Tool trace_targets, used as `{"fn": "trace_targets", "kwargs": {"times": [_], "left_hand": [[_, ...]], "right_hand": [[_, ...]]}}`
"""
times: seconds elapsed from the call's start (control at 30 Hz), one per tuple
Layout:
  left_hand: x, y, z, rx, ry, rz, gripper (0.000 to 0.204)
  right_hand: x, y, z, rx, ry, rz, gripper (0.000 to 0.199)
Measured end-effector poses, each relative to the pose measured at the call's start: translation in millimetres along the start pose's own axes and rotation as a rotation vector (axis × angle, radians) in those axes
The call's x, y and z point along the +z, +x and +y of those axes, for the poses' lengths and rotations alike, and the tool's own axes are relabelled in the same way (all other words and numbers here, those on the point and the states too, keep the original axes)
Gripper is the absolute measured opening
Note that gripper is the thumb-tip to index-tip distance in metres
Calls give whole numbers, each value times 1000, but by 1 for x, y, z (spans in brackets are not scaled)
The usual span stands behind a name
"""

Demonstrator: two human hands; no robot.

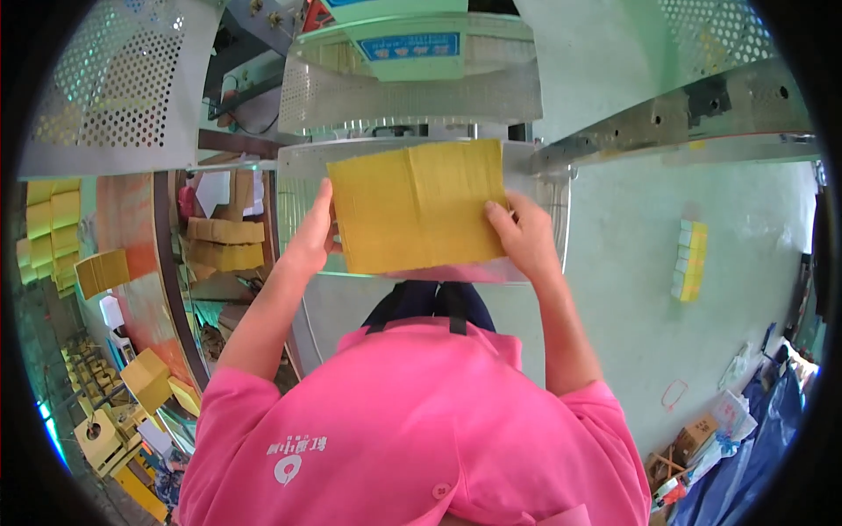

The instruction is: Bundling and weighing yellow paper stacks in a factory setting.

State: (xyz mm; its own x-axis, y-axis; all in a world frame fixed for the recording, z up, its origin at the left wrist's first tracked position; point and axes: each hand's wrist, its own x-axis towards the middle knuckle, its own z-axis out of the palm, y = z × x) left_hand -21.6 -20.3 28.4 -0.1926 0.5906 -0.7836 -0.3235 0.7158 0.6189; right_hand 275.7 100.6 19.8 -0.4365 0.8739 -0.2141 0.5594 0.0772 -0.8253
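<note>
A wide block of yellow paper, which looks like a thick stack with a crease down its middle, is held up in front of me between both hands. My left hand grips its left edge, with the fingers partly hidden behind it. At the right edge my right hand is closed round it, thumb on the near face. Beneath and behind the stack lies a shiny metal machine table. Whether the stack touches the table I cannot tell.
A clear guard and perforated metal panel stand beyond the table. A metal beam juts in at right. Yellow bundles sit on the floor at right. Brown paper bundles rest on a left shelf; blue sheeting lies lower right.
</note>
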Motion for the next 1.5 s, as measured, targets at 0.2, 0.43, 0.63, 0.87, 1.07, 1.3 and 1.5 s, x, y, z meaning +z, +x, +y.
{"fn": "trace_targets", "kwargs": {"times": [0.2, 0.43, 0.63, 0.87, 1.07, 1.3, 1.5], "left_hand": [[-12, 2, -17, 51, 81, 34, 78], [-8, 19, -48, 278, 2, 154, 79], [11, 22, -55, 372, -407, 72, 71], [34, 22, -46, 395, -550, -18, 67], [41, 17, -25, 385, -548, -55, 64], [41, 45, -30, 370, -511, -83, 61], [32, 38, -24, 555, -509, -29, 56]], "right_hand": [[-10, 3, 7, 199, 230, -24, 43], [17, 7, 26, 68, 784, 65, 42], [28, 2, 18, 127, 1000, 49, 48], [55, 8, 22, 95, 1082, 154, 46], [52, -2, -1, 102, 1091, 98, 47], [37, 15, 33, 83, 1160, 134, 48], [28, 2, 29, 135, 1075, 167, 49]]}}
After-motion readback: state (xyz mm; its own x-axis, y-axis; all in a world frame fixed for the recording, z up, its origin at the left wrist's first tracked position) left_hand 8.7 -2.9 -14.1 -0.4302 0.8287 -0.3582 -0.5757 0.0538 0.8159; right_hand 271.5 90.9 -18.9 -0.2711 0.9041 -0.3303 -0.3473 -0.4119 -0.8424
